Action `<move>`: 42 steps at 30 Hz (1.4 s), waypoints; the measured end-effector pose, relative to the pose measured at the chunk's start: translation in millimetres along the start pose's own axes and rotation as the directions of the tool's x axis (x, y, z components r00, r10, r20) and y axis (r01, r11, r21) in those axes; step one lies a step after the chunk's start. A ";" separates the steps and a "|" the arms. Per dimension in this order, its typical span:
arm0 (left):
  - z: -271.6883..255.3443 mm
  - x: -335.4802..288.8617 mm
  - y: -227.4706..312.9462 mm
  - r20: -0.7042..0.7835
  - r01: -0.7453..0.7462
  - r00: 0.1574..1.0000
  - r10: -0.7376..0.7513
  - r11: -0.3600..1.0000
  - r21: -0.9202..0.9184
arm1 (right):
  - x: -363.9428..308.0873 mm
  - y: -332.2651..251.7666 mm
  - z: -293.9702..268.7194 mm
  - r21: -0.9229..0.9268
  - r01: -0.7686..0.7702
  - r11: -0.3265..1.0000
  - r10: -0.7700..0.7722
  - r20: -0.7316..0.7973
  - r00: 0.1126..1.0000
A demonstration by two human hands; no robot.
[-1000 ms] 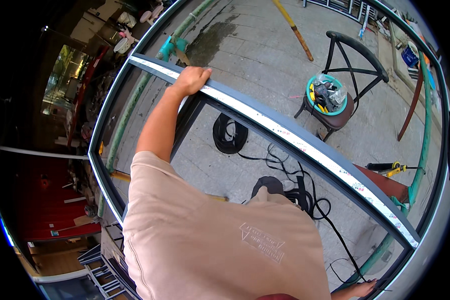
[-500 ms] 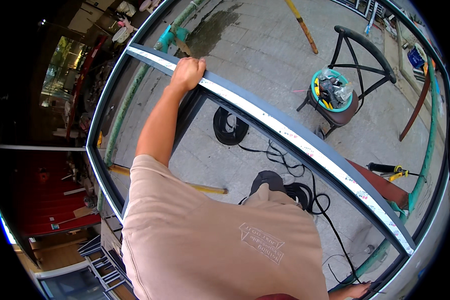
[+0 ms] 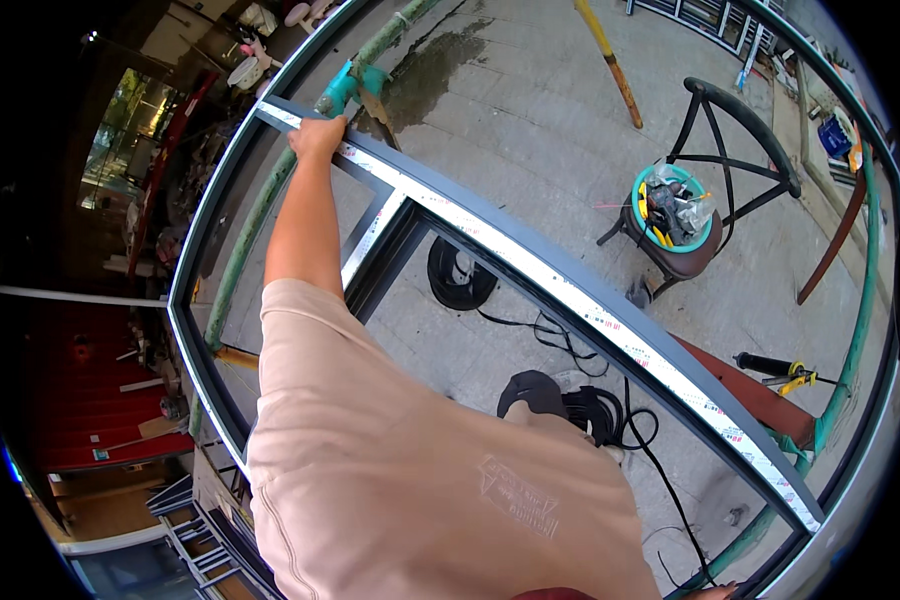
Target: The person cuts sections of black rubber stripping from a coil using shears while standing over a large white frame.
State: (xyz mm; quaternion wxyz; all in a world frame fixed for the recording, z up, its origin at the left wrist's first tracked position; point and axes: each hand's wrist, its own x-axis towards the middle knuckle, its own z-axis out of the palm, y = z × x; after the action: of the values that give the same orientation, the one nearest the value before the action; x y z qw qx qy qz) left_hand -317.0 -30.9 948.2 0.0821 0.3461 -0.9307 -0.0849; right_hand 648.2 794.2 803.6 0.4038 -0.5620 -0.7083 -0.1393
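Frame [image 3: 206, 368], grey, fills most of the view, w/ green poles [image 3: 250, 250] running below it. Crossbar [image 3: 567, 292] spans it diagonally & meets the outer sides at both ends; short upright [image 3: 375, 237] already butts into it, so the main members look joined, afaict. Printed white film [image 3: 530, 268] is still on the crossbar & upright, i.e. not peeled. Floor shows thru the openings; can't tell if any glass is in. Fixings at the corners n/a, too small to check.

L hand [image 3: 317, 137] is on the crossbar nr its far-left end, fingers together & clamped over the edge. R hand [image 3: 715, 592] is mostly cut off at btm right, beside the frame; can't tell its fingers or grip.
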 end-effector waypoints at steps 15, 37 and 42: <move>12.5 37.6 6.1 0.067 0.204 0.978 -0.200 0.977 -0.065 | -13.5 -82.4 -0.9 0.057 -0.052 0.997 0.046 0.108 0.993; -34.3 -100.5 -44.7 0.022 -0.117 0.979 0.201 0.655 -0.747 | 22.9 -63.9 -8.9 0.119 -0.354 0.928 0.310 0.283 0.908; -53.9 -219.4 -26.7 -0.360 -0.475 0.877 0.317 0.474 -0.741 | 29.2 -56.2 -18.8 0.141 -0.487 0.862 0.423 0.329 0.844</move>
State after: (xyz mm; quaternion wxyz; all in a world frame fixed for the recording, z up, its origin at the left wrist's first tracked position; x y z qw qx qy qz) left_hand -124.9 88.1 974.2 0.3289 0.0496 -0.8291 -0.4494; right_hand 603.6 783.4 851.3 0.3777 -0.6809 -0.6154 0.1228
